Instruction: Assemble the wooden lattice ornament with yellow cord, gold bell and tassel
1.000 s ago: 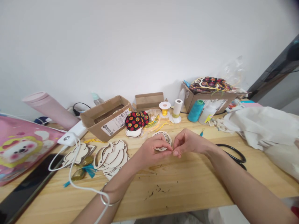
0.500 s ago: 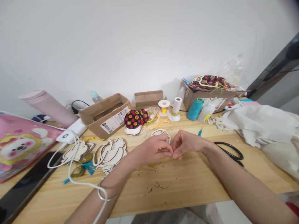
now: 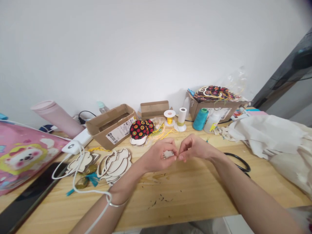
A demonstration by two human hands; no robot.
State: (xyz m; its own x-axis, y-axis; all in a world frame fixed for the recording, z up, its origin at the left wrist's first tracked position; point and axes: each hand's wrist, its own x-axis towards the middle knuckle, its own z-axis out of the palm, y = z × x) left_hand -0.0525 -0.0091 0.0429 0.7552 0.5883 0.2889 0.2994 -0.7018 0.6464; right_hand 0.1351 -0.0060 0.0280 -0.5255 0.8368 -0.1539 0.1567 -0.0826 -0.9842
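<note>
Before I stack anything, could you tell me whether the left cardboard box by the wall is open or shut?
The left cardboard box is open: its flaps stand apart, and the dark inside shows.

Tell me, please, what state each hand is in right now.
Left hand: closed beside a wooden cut-out; whether it holds it cannot be told.
Right hand: closed; holding what cannot be told.

A thin, round silver metal bangle (image 3: 118, 205) circles the left wrist. The slender left forearm (image 3: 123, 198) and right forearm (image 3: 253, 195) are bare down to the left hand (image 3: 157, 156) and right hand (image 3: 195, 148).
</note>
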